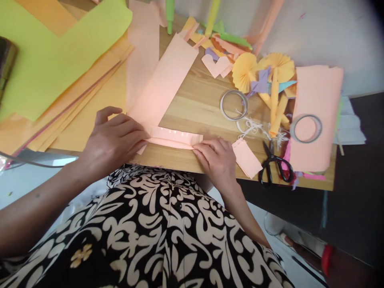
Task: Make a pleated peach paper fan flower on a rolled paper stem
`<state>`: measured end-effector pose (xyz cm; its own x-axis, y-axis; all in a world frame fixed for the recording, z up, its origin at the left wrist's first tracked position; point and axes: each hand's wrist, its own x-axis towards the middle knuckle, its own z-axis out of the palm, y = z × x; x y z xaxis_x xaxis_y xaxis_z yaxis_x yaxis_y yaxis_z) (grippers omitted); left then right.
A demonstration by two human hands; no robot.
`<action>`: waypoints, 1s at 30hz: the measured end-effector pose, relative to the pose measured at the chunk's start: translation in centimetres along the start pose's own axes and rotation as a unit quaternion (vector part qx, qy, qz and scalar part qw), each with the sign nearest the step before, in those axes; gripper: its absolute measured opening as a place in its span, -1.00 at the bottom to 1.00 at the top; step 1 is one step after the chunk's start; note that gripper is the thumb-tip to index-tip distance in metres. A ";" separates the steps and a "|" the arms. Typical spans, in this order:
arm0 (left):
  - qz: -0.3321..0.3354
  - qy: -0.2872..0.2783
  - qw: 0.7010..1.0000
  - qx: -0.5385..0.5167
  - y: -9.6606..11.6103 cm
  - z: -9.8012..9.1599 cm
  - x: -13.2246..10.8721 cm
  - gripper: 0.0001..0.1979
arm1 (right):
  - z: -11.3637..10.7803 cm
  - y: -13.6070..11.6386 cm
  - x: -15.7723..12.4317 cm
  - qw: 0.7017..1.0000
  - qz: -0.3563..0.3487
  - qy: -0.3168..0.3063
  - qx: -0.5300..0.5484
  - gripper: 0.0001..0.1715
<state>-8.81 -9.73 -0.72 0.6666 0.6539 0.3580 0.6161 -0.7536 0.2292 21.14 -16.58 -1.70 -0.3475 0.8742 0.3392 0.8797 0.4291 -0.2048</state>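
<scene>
A narrow folded strip of peach paper point(175, 138) lies near the table's front edge, with shiny marks like clear tape along its top. My left hand point(115, 138) grips its left end, fingers closed over the paper. At the right end, my right hand point(217, 158) pinches the strip between thumb and fingers. Behind the strip, a wider peach paper sheet point(168, 80) slants away to the back. A small stack of cut peach paper pieces point(247, 157) sits just right of my right hand.
Black-handled scissors point(274, 166) rest near the front edge. One tape roll point(234, 105) lies on the wooden table point(195, 106); another tape roll point(306, 129) sits on folded peach paper point(319, 88). Yellow paper fans point(245, 72) and scraps lie behind. Green sheets point(60, 60) cover the left.
</scene>
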 end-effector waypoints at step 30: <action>0.049 0.005 0.999 0.000 -0.4 0.4 -0.3 -0.93 | -2.7 -0.5 -1.4 0.999 0.011 -0.026 0.026 -0.77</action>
<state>-9.06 -9.58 -1.30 0.7196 0.5766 0.3869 0.5482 -0.8137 0.1931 22.07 -18.59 0.36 -0.3467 0.8932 0.2863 0.8697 0.4204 -0.2584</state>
